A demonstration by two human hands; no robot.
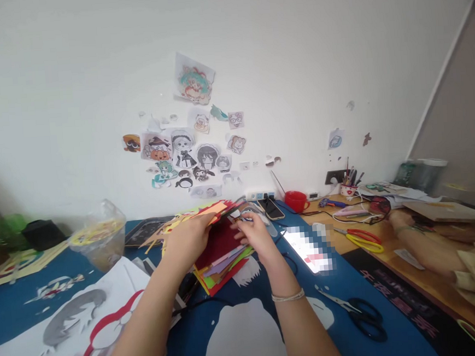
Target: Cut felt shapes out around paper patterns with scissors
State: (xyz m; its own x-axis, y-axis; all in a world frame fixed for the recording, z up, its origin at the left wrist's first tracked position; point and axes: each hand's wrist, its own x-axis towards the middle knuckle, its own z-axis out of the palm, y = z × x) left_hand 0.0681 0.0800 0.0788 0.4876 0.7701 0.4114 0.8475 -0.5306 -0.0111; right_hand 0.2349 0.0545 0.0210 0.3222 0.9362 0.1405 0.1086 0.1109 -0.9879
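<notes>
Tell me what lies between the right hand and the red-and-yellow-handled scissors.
The head view shows chiefly a lit, partly pixelated screen lying on the blue mat.

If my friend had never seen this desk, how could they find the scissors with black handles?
Start at the blue table and find the bracelet on the person's right arm. Just right of that arm, past a white paper cutout, lie the black-handled scissors. The other scissors, farther back, have red and yellow handles.
</notes>
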